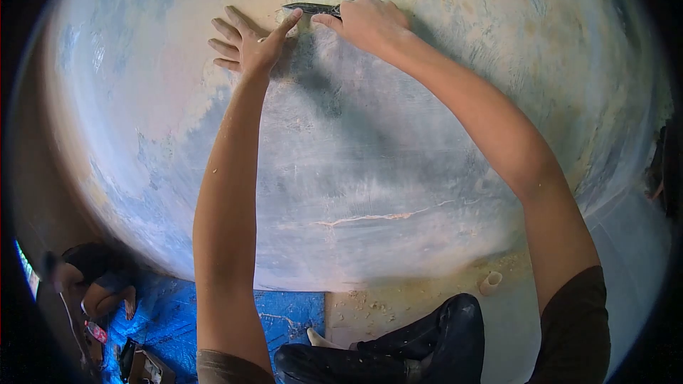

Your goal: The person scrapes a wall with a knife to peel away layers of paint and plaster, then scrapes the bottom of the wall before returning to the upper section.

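Right hand (366,23) gripped scraper (311,8) against wall (370,171); left hand (245,41) lay open, flat, thumb touching blade.

Patchy blue-and-cream plastered wall (370,171) is bare and open below and to both sides of the two hands: free sweep there. Both forearms cross the centre span. At floor level, a blue plastic tarp (178,313), small white cylinder (490,282) and crouching person (92,277) far left block the base.
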